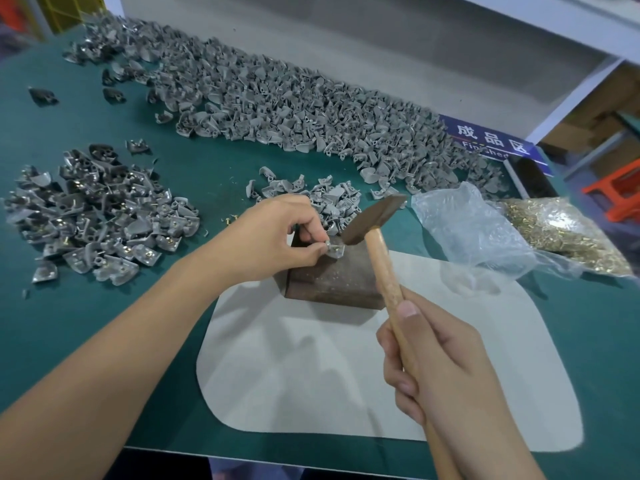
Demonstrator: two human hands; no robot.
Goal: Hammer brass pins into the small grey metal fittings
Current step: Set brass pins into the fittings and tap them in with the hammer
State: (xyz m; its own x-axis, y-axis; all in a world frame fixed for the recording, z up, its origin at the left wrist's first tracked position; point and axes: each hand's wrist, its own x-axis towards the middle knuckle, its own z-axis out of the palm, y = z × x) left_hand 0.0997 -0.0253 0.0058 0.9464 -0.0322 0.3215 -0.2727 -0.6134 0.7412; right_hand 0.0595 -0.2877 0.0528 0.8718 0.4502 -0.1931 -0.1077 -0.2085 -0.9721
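My left hand (277, 237) pinches a small grey metal fitting (335, 250) on top of a rusty brown steel block (332, 278). A brass pin shows in the fitting. My right hand (440, 372) grips the wooden handle of a hammer (375, 220), whose dark head hangs just above and to the right of the fitting. A small heap of bare fittings (325, 199) lies behind the block. Fittings with brass pins are piled at the left (100, 220). A clear bag of brass pins (568, 233) sits at the right.
A long heap of grey fittings (294, 109) runs across the back of the green table. The block stands on a pale grey mat (363, 375). A crumpled clear bag (467, 230) lies right of the hammer. A blue sign (491, 140) and white shelf posts stand at the back right.
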